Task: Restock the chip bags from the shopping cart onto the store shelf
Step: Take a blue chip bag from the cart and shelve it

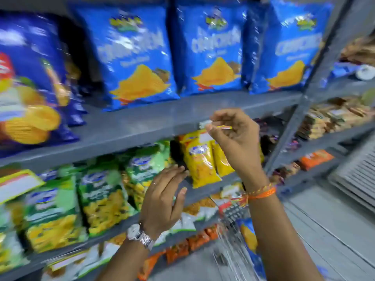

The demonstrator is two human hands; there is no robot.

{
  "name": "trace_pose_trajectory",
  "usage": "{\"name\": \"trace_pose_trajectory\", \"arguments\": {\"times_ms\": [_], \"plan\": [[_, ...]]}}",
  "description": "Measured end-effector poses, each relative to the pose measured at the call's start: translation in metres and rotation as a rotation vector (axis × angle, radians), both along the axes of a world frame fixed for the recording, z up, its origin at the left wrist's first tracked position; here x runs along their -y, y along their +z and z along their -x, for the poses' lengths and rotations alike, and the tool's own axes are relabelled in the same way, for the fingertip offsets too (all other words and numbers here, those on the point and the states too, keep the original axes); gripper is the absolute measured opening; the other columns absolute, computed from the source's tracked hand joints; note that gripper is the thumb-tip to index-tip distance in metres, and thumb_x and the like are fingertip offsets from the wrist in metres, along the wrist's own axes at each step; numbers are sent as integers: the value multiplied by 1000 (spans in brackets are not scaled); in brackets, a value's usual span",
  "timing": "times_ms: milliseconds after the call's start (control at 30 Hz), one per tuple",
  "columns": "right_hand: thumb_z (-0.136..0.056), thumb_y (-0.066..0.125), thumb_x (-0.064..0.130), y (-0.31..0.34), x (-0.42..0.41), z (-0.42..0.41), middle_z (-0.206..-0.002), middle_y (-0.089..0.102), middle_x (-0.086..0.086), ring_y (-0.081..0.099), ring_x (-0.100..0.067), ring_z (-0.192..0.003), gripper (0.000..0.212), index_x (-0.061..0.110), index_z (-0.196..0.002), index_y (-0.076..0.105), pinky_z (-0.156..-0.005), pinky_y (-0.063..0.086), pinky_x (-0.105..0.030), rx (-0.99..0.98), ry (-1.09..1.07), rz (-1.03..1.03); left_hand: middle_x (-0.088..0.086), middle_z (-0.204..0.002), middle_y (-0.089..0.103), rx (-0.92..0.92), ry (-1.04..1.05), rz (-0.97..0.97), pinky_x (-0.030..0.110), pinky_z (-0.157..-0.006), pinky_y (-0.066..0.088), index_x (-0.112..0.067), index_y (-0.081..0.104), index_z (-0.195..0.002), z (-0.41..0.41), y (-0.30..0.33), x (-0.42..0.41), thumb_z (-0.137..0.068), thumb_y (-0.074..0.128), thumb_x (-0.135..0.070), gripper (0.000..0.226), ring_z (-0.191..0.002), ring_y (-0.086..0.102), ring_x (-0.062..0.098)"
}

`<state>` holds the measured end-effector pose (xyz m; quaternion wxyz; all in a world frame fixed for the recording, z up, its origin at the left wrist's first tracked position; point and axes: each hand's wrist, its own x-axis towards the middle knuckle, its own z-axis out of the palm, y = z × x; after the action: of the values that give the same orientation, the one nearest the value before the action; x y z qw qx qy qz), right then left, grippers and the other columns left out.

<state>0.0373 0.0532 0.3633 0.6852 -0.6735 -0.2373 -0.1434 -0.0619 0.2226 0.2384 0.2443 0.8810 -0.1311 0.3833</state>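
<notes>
Three blue chip bags [213,49] stand upright in a row on the upper grey shelf [162,118]. My right hand [233,138] is raised just below that shelf's front edge, fingers loosely curled and apart, holding nothing; its fingertips are next to the top of a yellow snack bag [203,161]. My left hand [164,199], with a wristwatch, is lower and to the left, flat and empty, in front of the middle shelf. The wire shopping cart [229,226] shows at bottom centre with a blue chip bag [249,236] inside. The frame is motion-blurred.
A large dark-blue chip bag [26,82] fills the upper shelf's left end. Green snack bags [101,195] line the middle shelf, orange packs [182,248] the lowest one. A second rack [334,118] with small packets stands to the right, with grey floor [334,230] below it.
</notes>
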Motion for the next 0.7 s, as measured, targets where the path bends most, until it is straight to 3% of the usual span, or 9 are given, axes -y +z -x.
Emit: {"name": "trace_pose_trajectory", "arguments": {"times_ms": [67, 133, 267, 367, 433, 533, 633, 700], "plan": [[-81, 80, 10, -39, 50, -9, -95, 72, -14, 66, -16, -81, 21, 13, -97, 67, -70, 57, -37, -79, -114, -23, 10, -130, 66, -127, -87, 5, 39, -112, 43, -5, 68, -125, -19, -36, 36, -106, 42, -29, 40, -127, 57, 25], [-77, 81, 13, -89, 101, -14, -89, 72, -15, 65, -21, -76, 22, 21, -91, 67, -69, 56, -34, -186, -244, -42, 10, -130, 66, -241, -172, 5, 36, -113, 40, -6, 67, -126, -36, -73, 76, -104, 44, -30, 39, -127, 56, 24], [-72, 83, 13, -221, 191, -3, -83, 70, -13, 64, -21, -78, 24, 12, -90, 67, -74, 53, -36, -475, -456, 25, 15, -127, 68, -436, -317, -38, 21, -119, 25, -3, 68, -125, -58, -150, 146, -102, 47, -29, 41, -122, 54, 24], [-65, 87, 16, -328, 240, 29, -75, 68, -8, 61, -16, -72, 26, 19, -77, 64, -72, 51, -34, -709, -559, 53, 13, -132, 66, -568, -421, -87, 28, -121, 30, -6, 66, -130, -62, -206, 180, -100, 48, -27, 41, -125, 57, 26], [-59, 92, 18, -387, 262, 58, -63, 66, 4, 58, -7, -61, 33, 20, -66, 61, -66, 51, -25, -880, -591, 18, 13, -131, 66, -621, -465, -132, 28, -121, 28, -5, 65, -129, -61, -239, 195, -100, 49, -27, 41, -126, 55, 25], [-69, 83, -9, -441, 287, 90, -43, 59, 15, 52, 6, -44, 39, 15, -56, 56, -54, 48, -13, -1047, -709, -75, 10, -136, 65, -692, -512, -211, 35, -119, 33, -10, 63, -133, -50, -276, 204, -99, 51, -32, 42, -131, 55, 26], [-67, 79, -18, -494, 320, 98, -50, 63, 12, 54, 8, -47, 35, 9, -71, 59, -54, 50, -17, -1077, -920, -183, 8, -132, 67, -672, -549, -263, 37, -112, 34, -13, 63, -132, -43, -302, 207, -98, 51, -34, 41, -123, 56, 23], [-60, 86, -11, -533, 341, 95, -77, 61, -2, 56, 1, -64, 47, 5, -94, 58, -60, 50, -23, -1112, -945, -222, 5, -130, 69, -642, -564, -276, 40, -108, 38, -15, 64, -132, -43, -310, 207, -102, 44, -36, 42, -116, 60, 24]]}}
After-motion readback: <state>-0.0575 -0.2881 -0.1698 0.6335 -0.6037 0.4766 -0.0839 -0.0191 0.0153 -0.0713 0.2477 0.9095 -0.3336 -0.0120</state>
